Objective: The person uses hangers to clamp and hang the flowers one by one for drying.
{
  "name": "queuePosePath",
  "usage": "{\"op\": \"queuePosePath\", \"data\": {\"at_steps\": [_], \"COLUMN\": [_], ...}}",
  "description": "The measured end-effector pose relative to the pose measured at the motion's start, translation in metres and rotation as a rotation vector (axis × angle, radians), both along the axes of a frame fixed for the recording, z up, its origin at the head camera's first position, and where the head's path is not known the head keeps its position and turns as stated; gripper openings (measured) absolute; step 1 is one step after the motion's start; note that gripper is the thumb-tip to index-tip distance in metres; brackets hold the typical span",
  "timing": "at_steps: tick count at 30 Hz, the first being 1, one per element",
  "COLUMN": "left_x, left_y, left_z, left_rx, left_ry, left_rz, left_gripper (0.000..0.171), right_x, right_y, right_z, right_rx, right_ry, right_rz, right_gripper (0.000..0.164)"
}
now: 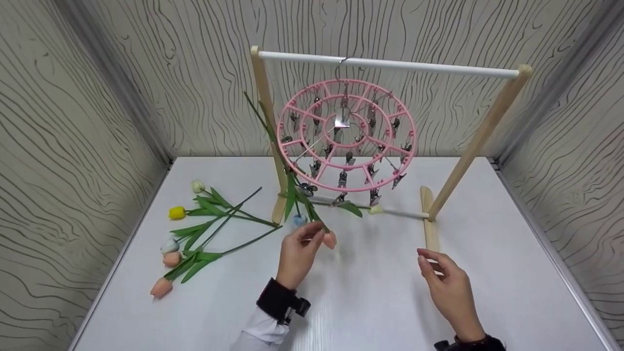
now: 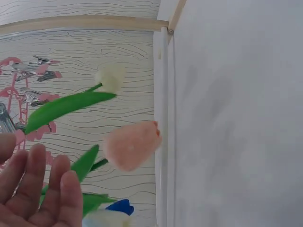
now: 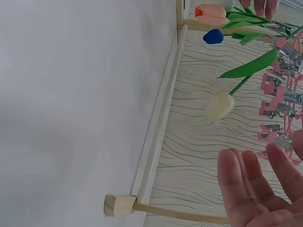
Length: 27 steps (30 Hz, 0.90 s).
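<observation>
My left hand (image 1: 297, 253) is beside a peach tulip (image 1: 330, 239), thumb and index fingertips close together near its stem. In the left wrist view its fingers are loosely bent, with no clear grip on the stem. My right hand (image 1: 451, 292) is lower right, fingers relaxed and nothing in them. A round pink clip hanger (image 1: 369, 188) with metal clips hangs above. The peach tulip, a blue tulip (image 3: 213, 36) and a white tulip (image 3: 220, 105) hang bloom-down at the hanger; leaves and clips partly hide their attachment.
A wooden stand (image 1: 480, 139) carries the hanger on a white rod (image 1: 414, 67). On the table's left lie several tulips, including a yellow tulip (image 1: 177, 212), a white tulip (image 1: 197, 185), a light blue tulip (image 1: 169, 245) and a peach tulip (image 1: 161, 287). Patterned walls (image 1: 204, 97) surround the table.
</observation>
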<state>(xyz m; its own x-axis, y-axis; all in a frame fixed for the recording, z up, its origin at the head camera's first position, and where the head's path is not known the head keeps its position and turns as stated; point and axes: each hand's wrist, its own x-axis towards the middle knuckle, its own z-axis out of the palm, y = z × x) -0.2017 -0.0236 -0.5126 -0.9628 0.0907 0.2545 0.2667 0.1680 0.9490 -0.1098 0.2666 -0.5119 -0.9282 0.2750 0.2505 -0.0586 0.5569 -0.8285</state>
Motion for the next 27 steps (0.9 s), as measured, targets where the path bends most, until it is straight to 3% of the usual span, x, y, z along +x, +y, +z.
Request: {"op": "queuePosePath", "data": {"at_steps": [5,7,13,17,22,27], "left_x": [-0.008,-0.012,-0.029,-0.047,-0.061,-0.059], "left_y": [-0.042,-0.063,-0.128,-0.158,-0.178,-0.185], "left_z": [-0.008,-0.011,-0.017,-0.022,-0.033,-0.043], "left_rx": [-0.168,-0.233,-0.406,-0.522,-0.657,-0.815], "left_ry": [0.109,0.12,0.055,0.029,-0.051,-0.14], "left_rz": [0.03,0.054,0.141,0.185,0.184,0.15], "left_gripper": [0.024,0.022,0.02,0.021,0.024,0.025], "right_x": [0.001,0.001,0.004,0.01,0.018,0.023], "right_y": [0.016,0.023,0.046,0.059,0.066,0.066], "right_z": [-0.004,-0.006,-0.011,-0.011,-0.016,-0.02], "right_rx": [0.089,0.119,0.164,0.178,0.156,0.123], "right_ry": [-0.016,-0.028,-0.066,-0.097,-0.196,-0.237], "right_rz": [-0.026,-0.04,-0.093,-0.142,-0.193,-0.188], "right_gripper": [0.028,0.028,0.03,0.034,0.04,0.04]}}
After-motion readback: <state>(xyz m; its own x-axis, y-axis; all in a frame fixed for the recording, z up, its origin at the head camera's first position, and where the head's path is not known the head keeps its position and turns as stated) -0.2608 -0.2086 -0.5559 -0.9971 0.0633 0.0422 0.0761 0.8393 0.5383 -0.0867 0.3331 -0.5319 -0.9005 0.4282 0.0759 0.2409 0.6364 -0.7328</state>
